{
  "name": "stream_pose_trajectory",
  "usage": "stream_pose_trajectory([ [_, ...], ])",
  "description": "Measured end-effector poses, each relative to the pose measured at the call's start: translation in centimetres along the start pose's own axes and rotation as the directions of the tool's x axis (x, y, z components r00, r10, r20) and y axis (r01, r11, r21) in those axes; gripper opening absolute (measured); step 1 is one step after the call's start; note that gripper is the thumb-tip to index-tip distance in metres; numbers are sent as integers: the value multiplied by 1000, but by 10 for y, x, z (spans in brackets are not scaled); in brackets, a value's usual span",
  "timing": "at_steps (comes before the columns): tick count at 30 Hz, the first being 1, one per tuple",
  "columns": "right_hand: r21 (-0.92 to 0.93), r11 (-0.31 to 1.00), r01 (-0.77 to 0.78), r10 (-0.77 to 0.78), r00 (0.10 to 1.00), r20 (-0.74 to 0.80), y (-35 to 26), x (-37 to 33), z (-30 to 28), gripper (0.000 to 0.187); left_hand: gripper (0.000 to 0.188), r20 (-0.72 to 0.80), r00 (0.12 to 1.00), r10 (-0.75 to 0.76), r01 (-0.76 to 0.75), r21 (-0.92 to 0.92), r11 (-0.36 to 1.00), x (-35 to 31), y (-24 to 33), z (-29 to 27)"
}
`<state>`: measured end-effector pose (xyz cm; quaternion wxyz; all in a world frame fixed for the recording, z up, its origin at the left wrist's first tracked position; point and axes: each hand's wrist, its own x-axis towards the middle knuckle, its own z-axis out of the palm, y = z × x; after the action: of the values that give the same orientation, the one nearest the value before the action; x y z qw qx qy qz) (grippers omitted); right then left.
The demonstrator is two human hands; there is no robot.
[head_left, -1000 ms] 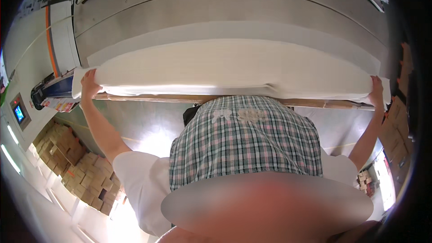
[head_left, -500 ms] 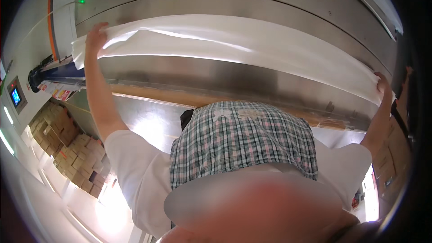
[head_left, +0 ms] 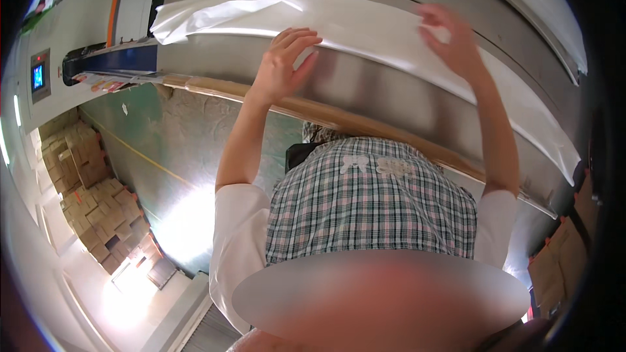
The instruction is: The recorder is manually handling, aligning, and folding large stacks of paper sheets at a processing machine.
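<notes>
See long, thin, glossy white sheet [head_left: 365, 23] lying beyond empty, loosely spread left hand [head_left: 284, 65] and beneath empty, part-open right hand [head_left: 454, 42] (cannot tell if touching). Looks light, floppy, slippery, crease-prone; best gripped at ends, outward of hands.

No writing can be read anywhere, the small blue screen [head_left: 38, 77] included.

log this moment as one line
long white glossy sheet: on grey metal surface, left end creased; left hand: open, by near edge; right hand: open, blurred, over sheet
</notes>
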<state>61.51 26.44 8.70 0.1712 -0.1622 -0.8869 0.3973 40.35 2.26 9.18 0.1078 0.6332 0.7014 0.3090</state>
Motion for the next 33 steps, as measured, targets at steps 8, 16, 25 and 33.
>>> stream_pose_trajectory([
  [8, -247, 935, 254, -283, 955, -93, -73, 99, 130, 26, 35, -16, 1000, -3, 6, 232, 973, -15, -32, -12],
  [16, -283, 873, 398, -416, 909, -4, -105, 97, 152, 15, 23, -135, 901, -413, 410, 577, 706, -42, -172, -90],
  [25, -244, 878, 412, -408, 910, 67, -107, 131, 197, 24, 52, -364, 826, -429, 559, 626, 545, -86, -364, -180],
  [33, -238, 903, 357, -349, 934, 76, -112, 139, 208, 30, 17, -425, 902, -80, 245, 351, 904, -5, -287, -212],
])
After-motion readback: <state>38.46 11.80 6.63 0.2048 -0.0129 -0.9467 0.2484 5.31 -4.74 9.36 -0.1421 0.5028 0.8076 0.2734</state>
